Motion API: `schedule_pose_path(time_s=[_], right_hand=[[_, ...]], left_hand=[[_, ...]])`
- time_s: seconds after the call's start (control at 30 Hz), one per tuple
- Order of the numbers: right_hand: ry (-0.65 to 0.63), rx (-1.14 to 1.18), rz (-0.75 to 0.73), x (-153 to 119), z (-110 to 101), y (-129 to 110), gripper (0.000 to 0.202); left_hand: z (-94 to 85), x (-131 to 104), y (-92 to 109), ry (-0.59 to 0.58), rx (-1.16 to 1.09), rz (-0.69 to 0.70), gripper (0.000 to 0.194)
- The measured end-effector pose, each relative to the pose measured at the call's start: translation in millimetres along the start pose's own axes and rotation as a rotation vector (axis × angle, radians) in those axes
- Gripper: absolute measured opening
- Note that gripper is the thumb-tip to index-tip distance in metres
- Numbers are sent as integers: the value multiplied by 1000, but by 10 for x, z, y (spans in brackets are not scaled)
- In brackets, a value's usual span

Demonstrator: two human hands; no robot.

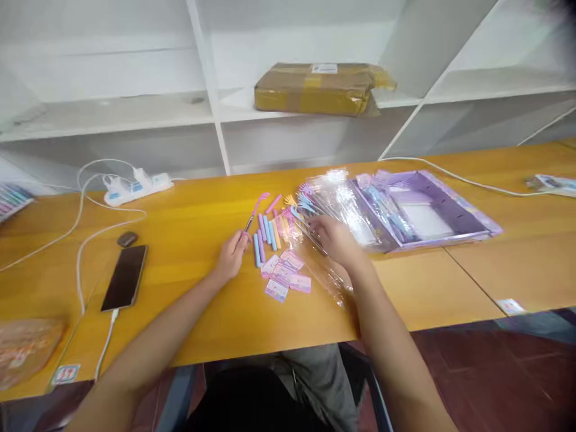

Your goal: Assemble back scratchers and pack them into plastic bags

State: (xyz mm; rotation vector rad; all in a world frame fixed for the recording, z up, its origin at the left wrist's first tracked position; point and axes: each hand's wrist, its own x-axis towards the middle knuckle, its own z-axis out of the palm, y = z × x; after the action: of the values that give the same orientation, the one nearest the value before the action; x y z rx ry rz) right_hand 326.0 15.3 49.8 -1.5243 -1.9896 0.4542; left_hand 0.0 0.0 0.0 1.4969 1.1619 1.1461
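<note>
On the desk (198, 327), one stick in hand

The left hand (231, 255) is closed, pinching a pink-ended stick (254, 214) that slants up and away from the person. The right hand (335, 239) is half curled at the metal rods (310, 232); blur leaves it unclear whether the fingers grip any. Between the hands lie blue, purple and orange tubes (261, 246), with overlapping cards (282, 273) nearer the person. Just beyond the right hand are clear bags (346, 204), then a purple box (452, 207). Well to the left lies a phone (125, 277); beyond the desk, a parcel (312, 90) sits on a shelf (234, 112).
</note>
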Motion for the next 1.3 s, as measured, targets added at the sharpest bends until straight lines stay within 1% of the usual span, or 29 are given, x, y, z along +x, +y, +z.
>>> schedule_pose_path(time_s=[0.07,0.13,0.23,0.4,0.47,0.57,0.63,0.77,0.97,1.03,1.13,1.23,1.3], right_hand=[[-54,-86,12,-50,-18,-19,28],[-101,-152,33,-89,-27,-54,25],[-155,-211,86,-118,-2,-118,34],[-160,-296,131,-109,111,-120,41],[-183,-289,136,-99,144,-98,38],[-190,-239,131,-87,163,-88,33],[-185,-222,136,-81,163,-95,36],[-220,-247,151,-84,167,-100,42],[-299,-202,144,-101,184,-88,35],[-322,-179,135,-101,171,-80,32],[-335,-159,134,-91,136,-58,33],[-280,-251,161,-60,114,-50,34],[-284,-348,180,-25,120,-71,29]], left_hand=[[22,18,18,22,-54,-13,54],[35,33,36,41,-90,-22,54],[33,46,55,56,-108,-24,50],[23,68,24,75,-168,-33,47],[29,82,-9,78,-192,-19,42],[44,94,-54,87,-231,-25,29],[53,92,-72,89,-244,-27,25],[62,71,-93,100,-247,-1,23],[66,73,-154,108,-227,42,26],[65,82,-169,105,-216,63,24],[60,89,-176,105,-201,78,23],[54,88,-174,104,-187,72,21],[49,85,-171,99,-180,65,20]])
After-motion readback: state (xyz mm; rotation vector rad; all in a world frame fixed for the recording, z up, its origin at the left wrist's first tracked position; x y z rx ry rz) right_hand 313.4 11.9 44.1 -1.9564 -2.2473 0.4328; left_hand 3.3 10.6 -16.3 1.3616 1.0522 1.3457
